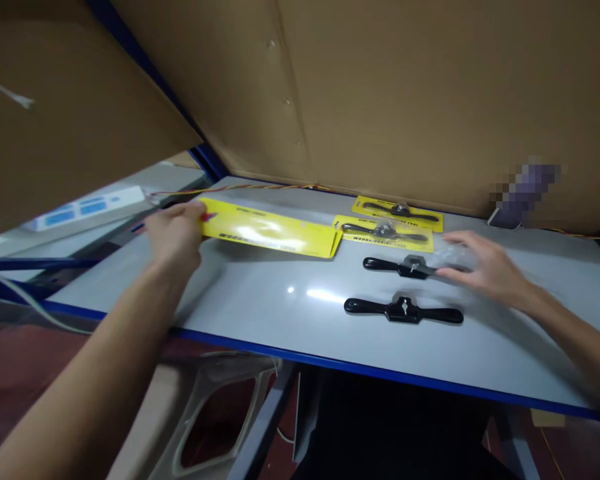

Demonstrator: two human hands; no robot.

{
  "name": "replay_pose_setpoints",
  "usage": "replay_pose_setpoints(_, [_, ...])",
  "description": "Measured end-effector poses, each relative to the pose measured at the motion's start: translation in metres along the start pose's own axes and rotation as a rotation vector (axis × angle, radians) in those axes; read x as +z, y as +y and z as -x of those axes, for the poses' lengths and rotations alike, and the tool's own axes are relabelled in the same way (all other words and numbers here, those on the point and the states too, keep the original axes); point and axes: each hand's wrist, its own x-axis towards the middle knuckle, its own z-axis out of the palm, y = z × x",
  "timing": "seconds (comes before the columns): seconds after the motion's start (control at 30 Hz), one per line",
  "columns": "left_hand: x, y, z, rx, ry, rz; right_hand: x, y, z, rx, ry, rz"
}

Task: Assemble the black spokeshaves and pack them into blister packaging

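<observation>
Bare black spokeshave [404, 311] nr table [260, 313] front edge, 2 pkgd spokeshaves [383, 232] at back, cardboard [405, 100] behind, power strip [87, 208] left.

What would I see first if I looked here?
The bright yellow card pinched in the left hand, at the left of the white table. Next, two loose black spokeshaves mid-table: the near spokeshave lies alone, the far spokeshave is touched by the right hand.

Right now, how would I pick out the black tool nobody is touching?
Start at the grey table with the blue edge. Nearest that edge, right of centre, lies a black two-handled tool. Unlike its twin behind it, at the right hand, and two farther back on yellow cards, it lies bare and untouched.
</observation>
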Motion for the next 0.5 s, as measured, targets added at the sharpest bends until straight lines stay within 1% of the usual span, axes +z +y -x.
replay_pose_setpoints(0.07, [-0.007,-0.006,-0.008,0.121,-0.018,-0.276,-0.024,0.030,0.019,0.070,0.071,0.120])
replay_pose_setpoints(0.1, [-0.009,-0.007,-0.006,0.213,-0.016,-0.392,-0.034,0.046,0.029,0.112,0.062,0.194])
replay_pose_setpoints(0.13, [-0.008,-0.005,0.002,0.348,-0.032,-0.486,-0.042,0.063,0.039,0.159,0.026,0.262])
replay_pose_setpoints(0.17, [-0.005,-0.001,0.015,0.486,-0.059,-0.535,-0.048,0.078,0.048,0.207,-0.047,0.312])
replay_pose_setpoints(0.2, [0.000,0.005,0.033,0.591,-0.148,-0.527,-0.052,0.090,0.054,0.271,-0.146,0.335])
replay_pose_setpoints(0.23, [0.009,0.013,0.057,0.688,-0.321,-0.488,-0.055,0.098,0.057,0.326,-0.230,0.332])
replay_pose_setpoints(0.27, [0.019,0.022,0.084,0.792,-0.520,-0.445,-0.056,0.102,0.055,0.361,-0.304,0.327])
replay_pose_setpoints(0.3, [0.031,0.031,0.114,0.912,-0.733,-0.407,-0.058,0.101,0.049,0.372,-0.357,0.343])
replay_pose_setpoints(0.33, [0.044,0.040,0.144,1.061,-0.938,-0.388,-0.058,0.097,0.037,0.366,-0.382,0.379])
replay_pose_setpoints(0.37, [0.058,0.048,0.172,1.209,-1.101,-0.376,-0.058,0.090,0.022,0.333,-0.375,0.408])
replay_pose_setpoints(0.4, [0.072,0.054,0.196,1.328,-1.203,-0.361,-0.055,0.081,0.003,0.281,-0.338,0.399])
replay_pose_setpoints(0.43, [0.085,0.058,0.214,1.417,-1.255,-0.350,-0.050,0.071,-0.018,0.215,-0.307,0.357])
replay_pose_setpoints(0.47, [0.098,0.059,0.227,1.477,-1.270,-0.345,-0.041,0.060,-0.040,0.130,-0.279,0.290])
replay_pose_setpoints(0.5, [0.111,0.059,0.233,1.503,-1.272,-0.345,-0.029,0.051,-0.061,0.044,-0.282,0.218])
